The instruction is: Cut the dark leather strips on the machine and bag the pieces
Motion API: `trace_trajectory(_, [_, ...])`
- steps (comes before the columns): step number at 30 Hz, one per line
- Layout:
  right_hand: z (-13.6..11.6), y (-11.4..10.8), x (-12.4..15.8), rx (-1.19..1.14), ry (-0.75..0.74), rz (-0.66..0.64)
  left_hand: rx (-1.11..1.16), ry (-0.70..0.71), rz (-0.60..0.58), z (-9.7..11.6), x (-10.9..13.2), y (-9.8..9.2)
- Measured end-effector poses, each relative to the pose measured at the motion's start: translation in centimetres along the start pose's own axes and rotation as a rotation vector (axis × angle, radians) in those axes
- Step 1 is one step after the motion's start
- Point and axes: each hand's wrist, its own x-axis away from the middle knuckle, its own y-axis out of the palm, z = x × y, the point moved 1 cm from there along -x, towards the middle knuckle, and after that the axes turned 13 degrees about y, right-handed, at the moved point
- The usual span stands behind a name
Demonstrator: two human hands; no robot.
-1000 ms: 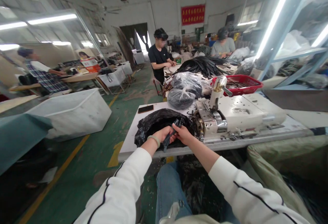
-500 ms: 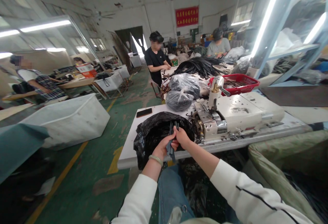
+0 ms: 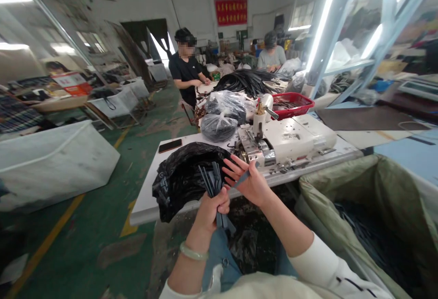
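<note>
A bundle of several narrow blue-grey strips point(image 3: 215, 179) is gripped in my left hand point(image 3: 211, 210). Their upper ends fan out over the black plastic bag point(image 3: 185, 153), and the lower ends hang below my fist. My right hand point(image 3: 251, 183), just to the right, has its fingers spread. A single grey strip point(image 3: 243, 179) lies across its palm and seems pinned under the thumb. The bag gapes at the table's front edge, its dark inside hard to make out. Right of it stands a cream sewing machine point(image 3: 294, 138) with a metal head.
A phone point(image 3: 170, 145) lies on the white table point(image 3: 145, 189). Tied clear bags point(image 3: 219, 127) and a red basket point(image 3: 290, 104) are behind. A green fabric-lined bin point(image 3: 328, 176) stands at right, a white tub point(image 3: 58, 162) at left. Co-workers point(image 3: 187, 73) are farther back.
My hands have come apart. The left keeps the strips, while the right has moved right and spread its fingers with one strip. The view has turned to the right.
</note>
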Motion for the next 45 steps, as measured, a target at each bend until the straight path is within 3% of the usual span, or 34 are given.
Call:
trace_trajectory(6, [0.2, 0.9, 1.4, 0.06, -0.045, 0.006, -0.2, 0.122, 0.098, -0.1, 0.6, 3.0])
trace_trajectory(11, [0.7, -0.7, 3.5, 0.235, -0.096, 0.227, -0.35, 0.279, 0.134, 0.8, 0.8, 3.6])
trace_trajectory(14, [0.2, -1.2, 5.5, 0.533, -0.12, 0.222, -0.356, 0.283, 0.143, 1.0, 0.7, 3.9])
trace_trajectory(18, [-0.8, -0.6, 7.6, 1.195, -0.408, 0.103, -0.255, 0.165, 0.111, 0.7, 0.4, 4.3])
trace_trajectory(21, [-0.8, -0.4, 8.1, 1.357, -0.462, 0.039, -0.233, 0.138, 0.056, 0.6, 0.3, 4.8])
trace_trajectory(23, [-0.6, -0.7, 8.4, 1.276, -0.399, 0.041, -0.249, 0.156, 0.064, 0.7, 0.2, 5.0])
trace_trajectory(25, [-0.8, -1.3, 9.0, 1.039, -0.241, -0.002, -0.25, 0.168, 0.089, 0.9, 0.0, 5.0])
trace_trajectory(28, [-1.4, -2.1, 10.0, 0.583, 0.109, -0.213, -0.255, 0.171, 0.104, 1.2, -0.5, 4.7])
trace_trajectory(30, [-1.5, -2.3, 10.1, 0.42, 0.25, -0.266, -0.292, 0.16, 0.087, 1.1, -0.8, 4.6])
trace_trajectory(32, [-1.0, -2.4, 9.0, 0.426, 0.261, -0.136, -0.343, 0.139, 0.066, 0.7, -1.2, 4.7])
trace_trajectory(36, [0.1, -3.4, 4.7, 0.655, 0.139, 0.263, -0.36, 0.151, 0.095, 0.2, -1.7, 4.8])
trace_trajectory(39, [-1.8, -6.0, 1.8, 0.561, 0.059, 0.493, -0.29, 0.151, 0.087, 0.6, -1.7, 3.8])
trace_trajectory(41, [-4.3, -8.0, 0.5, 0.423, 0.055, 0.587, -0.232, 0.135, 0.036, 1.1, -1.4, 3.0])
trace_trajectory(45, [-8.3, -11.1, -1.1, 0.333, 0.089, 0.591, -0.158, 0.131, 0.009, 1.8, -0.4, 2.0])
